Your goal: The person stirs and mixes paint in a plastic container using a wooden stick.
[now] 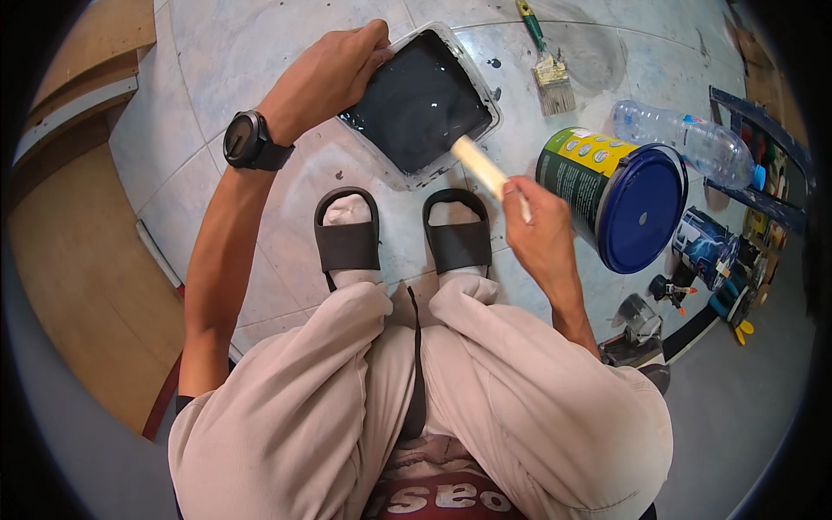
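Note:
A squarish clear plastic tub of black paint rests on the tiled floor beyond my feet. My left hand, with a dark watch on its wrist, grips the tub's upper left rim, fingers curled over it. In my right hand is a pale flat wooden stick, held at its near end. It slants toward the left, and its far end reaches the paint at the tub's lower right side. How deep the tip goes is hidden by the dark paint.
Right of the tub lie a paintbrush with a green handle, a paint bucket with a blue lid, and a clear plastic bottle. A dark metal frame and small tools stand farther right. Wooden furniture borders the left.

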A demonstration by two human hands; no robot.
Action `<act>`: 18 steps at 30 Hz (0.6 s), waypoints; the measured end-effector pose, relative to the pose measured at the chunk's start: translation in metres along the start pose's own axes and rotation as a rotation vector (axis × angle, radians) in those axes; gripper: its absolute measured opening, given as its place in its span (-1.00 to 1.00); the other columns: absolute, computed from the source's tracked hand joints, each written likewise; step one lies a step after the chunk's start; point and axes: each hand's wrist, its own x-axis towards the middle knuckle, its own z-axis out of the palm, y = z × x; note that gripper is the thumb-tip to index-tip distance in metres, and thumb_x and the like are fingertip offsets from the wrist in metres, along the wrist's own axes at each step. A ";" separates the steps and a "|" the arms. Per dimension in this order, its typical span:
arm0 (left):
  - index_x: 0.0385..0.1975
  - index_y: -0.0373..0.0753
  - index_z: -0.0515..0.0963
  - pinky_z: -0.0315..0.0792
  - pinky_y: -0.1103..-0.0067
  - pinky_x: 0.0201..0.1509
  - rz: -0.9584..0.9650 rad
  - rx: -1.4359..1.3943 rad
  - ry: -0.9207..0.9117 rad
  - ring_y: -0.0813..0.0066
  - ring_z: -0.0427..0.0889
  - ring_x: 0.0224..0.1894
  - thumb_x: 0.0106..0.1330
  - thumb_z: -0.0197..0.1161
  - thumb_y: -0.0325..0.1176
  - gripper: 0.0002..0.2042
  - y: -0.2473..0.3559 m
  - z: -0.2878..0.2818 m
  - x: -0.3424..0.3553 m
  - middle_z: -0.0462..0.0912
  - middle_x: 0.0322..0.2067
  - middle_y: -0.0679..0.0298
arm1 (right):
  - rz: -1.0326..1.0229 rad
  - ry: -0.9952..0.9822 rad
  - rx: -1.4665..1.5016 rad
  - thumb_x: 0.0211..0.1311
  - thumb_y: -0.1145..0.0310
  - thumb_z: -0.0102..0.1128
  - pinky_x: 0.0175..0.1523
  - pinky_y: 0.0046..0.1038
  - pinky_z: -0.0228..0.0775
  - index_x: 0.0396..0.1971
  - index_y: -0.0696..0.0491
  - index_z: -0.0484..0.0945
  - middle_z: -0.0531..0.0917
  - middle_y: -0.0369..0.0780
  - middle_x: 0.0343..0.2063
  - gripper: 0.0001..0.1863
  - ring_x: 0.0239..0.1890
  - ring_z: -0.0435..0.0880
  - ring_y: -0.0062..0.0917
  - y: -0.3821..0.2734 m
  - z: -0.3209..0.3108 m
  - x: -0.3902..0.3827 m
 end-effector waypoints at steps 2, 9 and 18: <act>-0.16 -0.37 0.38 0.45 0.18 -0.21 0.008 0.014 0.015 -0.23 0.61 -0.25 0.54 0.09 -0.39 -0.85 0.000 0.000 -0.001 0.65 -0.35 -0.11 | -0.071 -0.153 0.134 0.42 0.36 0.11 -0.37 -0.22 0.45 -0.23 0.21 0.64 0.65 0.11 -0.49 -0.78 -0.46 0.70 -0.03 0.003 0.004 0.000; -0.18 -0.36 0.35 0.48 0.16 -0.16 -0.057 0.037 -0.029 -0.24 0.61 -0.18 0.53 0.06 -0.41 -0.87 0.009 -0.001 -0.003 0.67 -0.28 -0.13 | -0.039 -0.209 0.057 0.41 0.36 0.11 -0.37 -0.30 0.41 -0.25 0.24 0.63 0.61 0.02 -0.58 -0.77 -0.56 0.63 -0.27 -0.007 -0.006 0.008; -0.19 -0.37 0.34 0.48 0.16 -0.15 -0.040 0.068 -0.029 -0.22 0.62 -0.19 0.52 0.05 -0.44 -0.89 0.007 0.001 -0.002 0.67 -0.29 -0.11 | -0.051 0.083 0.000 0.40 0.32 0.11 -0.39 -0.38 0.38 -0.29 0.23 0.65 0.54 -0.07 -0.65 -0.73 -0.57 0.48 -0.56 -0.008 -0.004 0.007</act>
